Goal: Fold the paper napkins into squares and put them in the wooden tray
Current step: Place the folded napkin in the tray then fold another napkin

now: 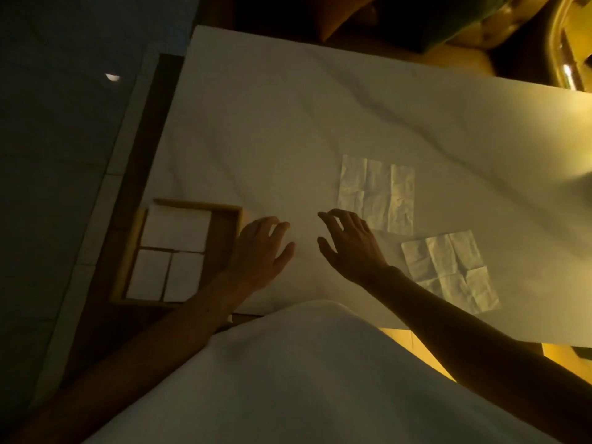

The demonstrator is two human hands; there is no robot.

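Observation:
A wooden tray (229, 216) lies at the left edge of the white-covered table and holds three folded white napkin squares (176, 227). Two unfolded, creased paper napkins lie flat to the right: one (378, 193) farther from me, the other (448, 270) nearer, beside my right forearm. My left hand (259, 251) hovers just right of the tray, fingers spread, holding nothing. My right hand (349, 241) is open too, its fingers curled slightly, close to the near left corner of the farther napkin. Between the two hands lies bare cloth.
The white tablecloth (288, 129) is wrinkled and dimly lit. A dark strip and floor run along the table's left side. Dark and yellowish furniture stands beyond the far edge. My white garment fills the bottom of the view.

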